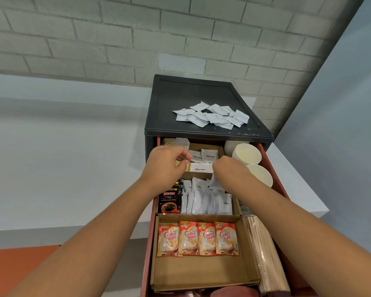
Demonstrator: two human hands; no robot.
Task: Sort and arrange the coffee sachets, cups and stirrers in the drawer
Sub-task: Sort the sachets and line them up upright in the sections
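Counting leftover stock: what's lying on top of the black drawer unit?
A loose pile of white sachets lies on the unit's lid. Overlapping ones cover others; their print is unreadable.

Left hand (165,165), right hand (228,166), fingers (185,155) curled

Narrow gap between left hand (165,162) fingers (185,157) and right hand (228,166) fingers (216,167), floored by white sugar sachets (202,157). Just beyond the fingertips, capped by the cabinet top (191,93), its front edge overhanging the back of the drawer (273,168). Right of the right fingers, blocked by stacked paper cups (247,154) close beside the hand, then the drawer's red wall. Nearward of the fingers, crowded with upright coffee sachets (204,201) and a Kopiko pack (169,200). Further nearward, open above flat Coffee mate sachets (197,237) and bare cardboard tray (201,271); flanked rightward by stirrers (263,254). Left of the left fingers, open past the drawer's side.
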